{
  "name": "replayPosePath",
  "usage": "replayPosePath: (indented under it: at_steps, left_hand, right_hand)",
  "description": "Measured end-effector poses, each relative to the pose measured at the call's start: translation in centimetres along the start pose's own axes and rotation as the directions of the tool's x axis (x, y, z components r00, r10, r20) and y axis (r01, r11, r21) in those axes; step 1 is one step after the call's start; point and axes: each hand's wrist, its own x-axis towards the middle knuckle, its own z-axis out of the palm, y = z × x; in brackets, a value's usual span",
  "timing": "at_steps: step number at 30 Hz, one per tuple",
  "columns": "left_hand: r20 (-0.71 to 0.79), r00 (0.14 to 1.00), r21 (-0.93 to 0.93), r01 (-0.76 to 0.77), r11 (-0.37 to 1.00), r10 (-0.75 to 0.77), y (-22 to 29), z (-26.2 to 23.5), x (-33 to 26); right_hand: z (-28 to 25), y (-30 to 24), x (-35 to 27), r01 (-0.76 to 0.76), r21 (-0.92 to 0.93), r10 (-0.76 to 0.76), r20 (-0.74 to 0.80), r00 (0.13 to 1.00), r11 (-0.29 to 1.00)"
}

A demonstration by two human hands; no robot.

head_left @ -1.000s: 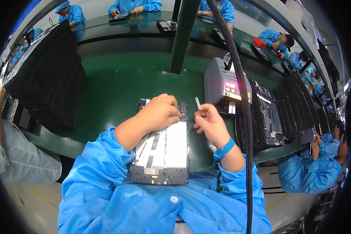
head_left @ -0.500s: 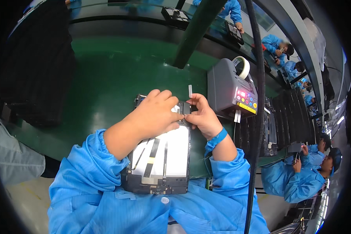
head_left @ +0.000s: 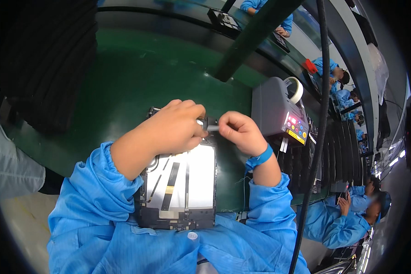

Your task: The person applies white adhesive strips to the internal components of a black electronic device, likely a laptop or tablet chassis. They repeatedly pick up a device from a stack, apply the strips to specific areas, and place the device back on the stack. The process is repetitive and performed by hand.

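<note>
An opened tablet (head_left: 201, 173) leans against my lap at the table edge, its silvery inside, dark frame and flat cables showing. My left hand (head_left: 180, 128) lies over its upper end with fingers bent down and pressed together; whatever is under the fingertips is hidden. Just right of them, my right hand (head_left: 243, 132) pinches a short pale strip of tape (head_left: 213, 129) between thumb and forefinger. This strip reaches across the tablet's upper right corner toward the left fingertips. A blue band (head_left: 260, 157) circles my right wrist.
Right of my hands stands a grey tape dispenser (head_left: 271, 107) with a tape roll (head_left: 295, 89) on top. Dark stacked trays (head_left: 45, 68) rise at left, more (head_left: 340, 150) at right. A black cable (head_left: 318, 137) hangs in front. Co-workers in blue sit beyond and at right.
The pale strip stood up from my right forefinger; now it lies level between my two hands. My right hand has drawn a little away from the left. The view has shifted slightly.
</note>
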Motion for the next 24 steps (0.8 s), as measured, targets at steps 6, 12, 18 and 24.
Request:
replayPosePath:
  at_steps: [6, 12, 18, 24]
  left_hand:
    - [-0.015, 1.0, -0.084, 0.018, 0.996, -0.019, -0.4, 0.2, 0.2]
    - [-0.044, 0.992, -0.117, 0.111, 0.987, -0.117, 0.1, 0.7, 0.5]
    - [-0.096, 0.983, -0.056, 0.148, 0.987, -0.153, 0.4, 1.5, 0.5]
    - [-0.04, 0.98, -0.063, 0.193, 0.979, -0.196, 0.6, 0.7, 0.7]
  right_hand:
    - [-0.5, -1.3, 1.2, -0.05, -0.295, 0.147, 0.317, 0.937, 0.954]
    - [-0.8, -1.7, 1.8, -0.029, -0.331, 0.152, 0.354, 0.923, 0.943]
    - [-0.3, -1.5, 2.0, -0.039, -0.35, 0.153, 0.304, 0.94, 0.936]
    - [0.1, -2.5, 1.7, -0.433, -0.463, 0.52, 0.071, 0.851, 0.773]
